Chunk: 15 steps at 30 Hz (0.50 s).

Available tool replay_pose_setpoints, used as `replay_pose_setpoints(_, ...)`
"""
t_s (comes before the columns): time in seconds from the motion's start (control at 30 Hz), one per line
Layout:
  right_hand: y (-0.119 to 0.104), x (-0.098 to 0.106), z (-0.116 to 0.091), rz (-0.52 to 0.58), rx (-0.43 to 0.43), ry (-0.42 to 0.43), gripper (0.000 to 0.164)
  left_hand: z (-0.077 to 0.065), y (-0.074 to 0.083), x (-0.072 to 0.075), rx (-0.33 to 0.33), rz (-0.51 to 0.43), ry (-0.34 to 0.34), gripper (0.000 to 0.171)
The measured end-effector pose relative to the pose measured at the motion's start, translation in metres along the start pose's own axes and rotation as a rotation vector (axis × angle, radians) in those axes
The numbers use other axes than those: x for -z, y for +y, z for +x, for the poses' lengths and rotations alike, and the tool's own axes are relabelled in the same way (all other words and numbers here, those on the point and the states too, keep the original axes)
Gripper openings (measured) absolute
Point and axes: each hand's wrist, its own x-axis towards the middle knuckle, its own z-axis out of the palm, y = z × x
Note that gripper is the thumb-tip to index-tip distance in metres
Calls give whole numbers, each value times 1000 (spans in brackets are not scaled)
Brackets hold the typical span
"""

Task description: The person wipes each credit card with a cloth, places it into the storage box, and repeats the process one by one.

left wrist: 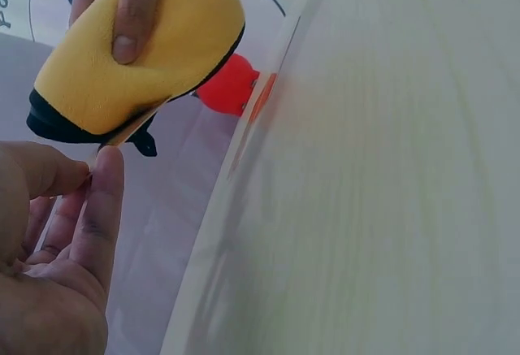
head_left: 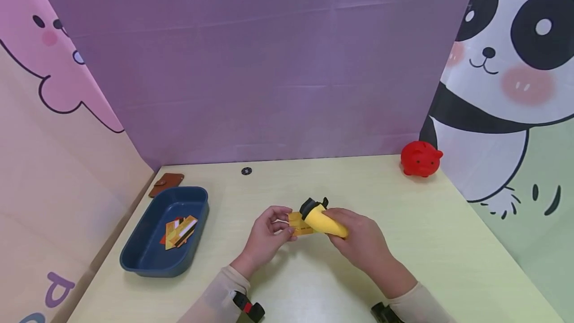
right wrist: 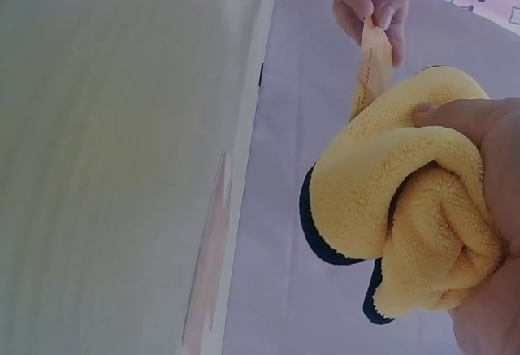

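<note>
My left hand (head_left: 265,237) pinches a yellow-orange card (head_left: 296,223) by one end, between thumb and fingers, above the table. A folded yellow cleaning cloth (head_left: 326,223) with black edging is gripped in my right hand (head_left: 365,241). The cloth covers the card's far end, so that part is hidden. In the left wrist view, the right thumb presses on the cloth (left wrist: 175,46) just above the left fingertips. The right wrist view shows the card (right wrist: 374,67) running from the left fingers down to the bunched cloth (right wrist: 366,184).
At the left stands a blue tray (head_left: 145,248) with several bank cards (head_left: 181,232) in it. Behind it lies a brown wallet (head_left: 168,182). A small black disc (head_left: 246,171) is near the back edge, and a red piggy bank (head_left: 420,159) sits at the back right.
</note>
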Motion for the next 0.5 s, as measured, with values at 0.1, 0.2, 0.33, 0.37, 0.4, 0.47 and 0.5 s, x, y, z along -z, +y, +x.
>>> replay_pose_setpoints(0.1,2,4,1,29,-24,41,48,1,0,1,4,18,21,47)
replay_pose_setpoints(0.2,5,8,2,81,-51,106,48,2,-1,2,8,30,57,46)
replay_pose_setpoints(0.33,4,10,2,156,-72,119,46,3,-2,3,12,30,74,45)
replay_pose_setpoints(0.37,3,9,2,172,-78,104,46,3,-3,2,9,27,68,45)
replay_pose_setpoints(0.4,2,8,1,182,-84,87,45,2,-3,2,7,24,59,46)
replay_pose_setpoints(0.47,-1,6,1,200,-90,49,44,2,-4,0,0,14,42,47)
replay_pose_setpoints(0.5,-2,5,1,203,-90,34,43,2,-4,-1,-3,10,35,47)
